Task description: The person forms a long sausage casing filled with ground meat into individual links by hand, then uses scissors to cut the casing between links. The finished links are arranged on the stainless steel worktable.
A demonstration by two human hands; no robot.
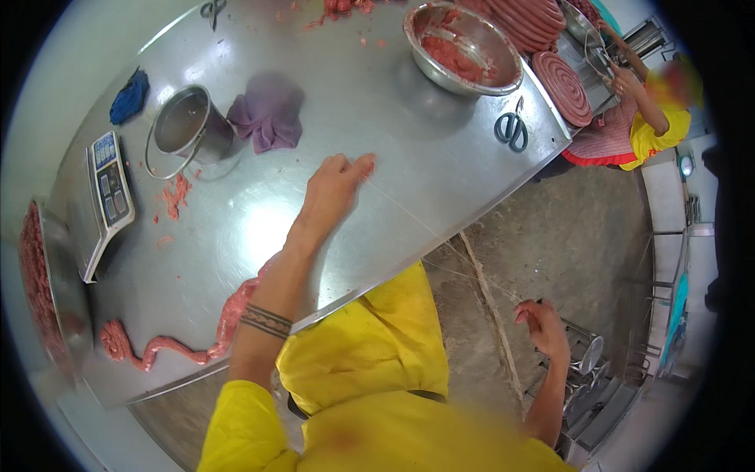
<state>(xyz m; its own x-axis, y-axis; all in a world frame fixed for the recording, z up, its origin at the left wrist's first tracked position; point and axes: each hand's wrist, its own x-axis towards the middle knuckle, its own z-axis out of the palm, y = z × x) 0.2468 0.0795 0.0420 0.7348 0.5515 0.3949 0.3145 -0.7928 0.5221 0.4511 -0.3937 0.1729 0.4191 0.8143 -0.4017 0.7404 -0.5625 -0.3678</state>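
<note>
A thin white string (410, 214) stretches from my left hand (336, 187) over the metal table (377, 228) to my right hand (544, 329), which is off the table's near edge above the floor. The fingers of my left hand are closed on one stretch of string, low over the tabletop. My right hand is curled around the other part. Beneath my left forearm passes a raw filled sausage (230, 311). Its thinner tail winds left into a small coil, and its other end is hidden by my arm.
On the table are a steel bowl of ground meat (448, 51), scissors (511, 130), a purple cloth (269, 114), a metal pail (185, 122) and a scale (110, 185). A meat basin (67, 307) stands at left. Another person (653, 118) works at far right beside coiled sausages (562, 88).
</note>
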